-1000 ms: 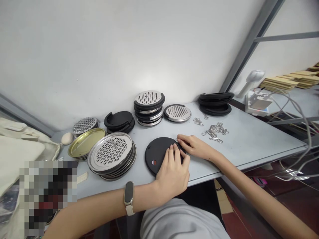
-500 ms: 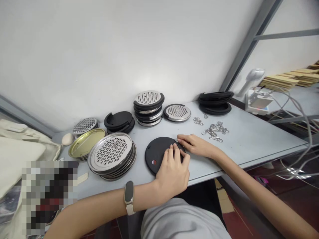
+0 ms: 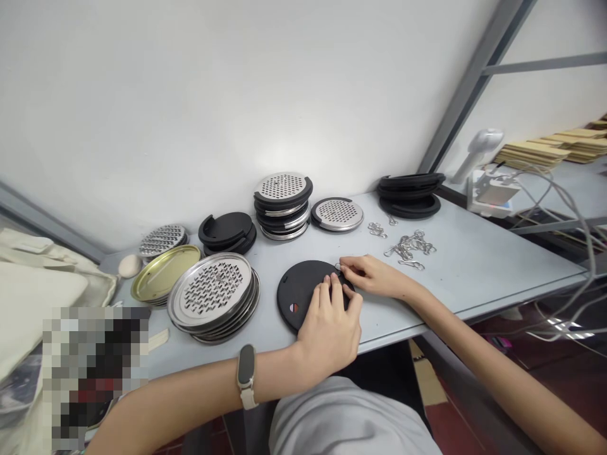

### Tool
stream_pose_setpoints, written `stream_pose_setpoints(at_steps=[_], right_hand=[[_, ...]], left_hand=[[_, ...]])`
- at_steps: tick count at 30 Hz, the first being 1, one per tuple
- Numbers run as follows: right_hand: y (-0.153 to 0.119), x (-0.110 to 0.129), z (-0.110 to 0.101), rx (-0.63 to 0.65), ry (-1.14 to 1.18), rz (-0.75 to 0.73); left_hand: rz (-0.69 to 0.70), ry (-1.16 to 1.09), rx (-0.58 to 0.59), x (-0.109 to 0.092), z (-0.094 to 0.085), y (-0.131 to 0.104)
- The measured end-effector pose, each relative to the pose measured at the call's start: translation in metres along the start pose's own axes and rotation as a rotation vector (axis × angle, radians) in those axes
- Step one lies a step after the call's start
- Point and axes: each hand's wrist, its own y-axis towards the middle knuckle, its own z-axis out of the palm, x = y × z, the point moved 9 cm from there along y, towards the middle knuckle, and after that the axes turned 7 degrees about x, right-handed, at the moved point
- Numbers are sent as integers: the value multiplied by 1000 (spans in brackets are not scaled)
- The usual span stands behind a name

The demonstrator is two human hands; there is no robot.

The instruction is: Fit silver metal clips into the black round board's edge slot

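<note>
A round black grater base [image 3: 301, 287] lies flat on the table in front of me, with a small coloured sticker near its left edge. My left hand [image 3: 331, 325] holds it down, fingertips on its top and the thumb at its right side. At the base's upper right edge, my right hand [image 3: 372, 276] pinches a small silver metal hook [image 3: 338, 266]. Its far end meets the rim; whether it passes through a hole cannot be made out. Loose metal hooks [image 3: 410, 246] lie in a pile beyond my right hand.
Stacked metal grater discs [image 3: 213, 287] and gold-coloured lids [image 3: 165, 272] stand at left. Along the wall are black bases [image 3: 227, 230], assembled graters [image 3: 283, 205], a single grater [image 3: 337, 213] and more black rings [image 3: 410, 205]. Cables [image 3: 576, 208] hang at right.
My right fingers have shifted very slightly right with the hook at the rim. The black base and my left hand are almost unchanged.
</note>
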Motion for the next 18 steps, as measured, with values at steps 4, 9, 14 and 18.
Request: stream_pose_setpoints(at_steps=[4,9,14,18], right_hand=[[0,-1,1,-6,8,5],[0,-1,1,-19,28,5],[-1,-1,1,-28,38,17],[-1,-2,0,-29,32,25]], left_hand=[[-4,-2,-4,1,1,1],[-5,-12,-14,1,1,1],[-4,-20,-19,0,0,1],[0,-24,-21,0,-1,0]])
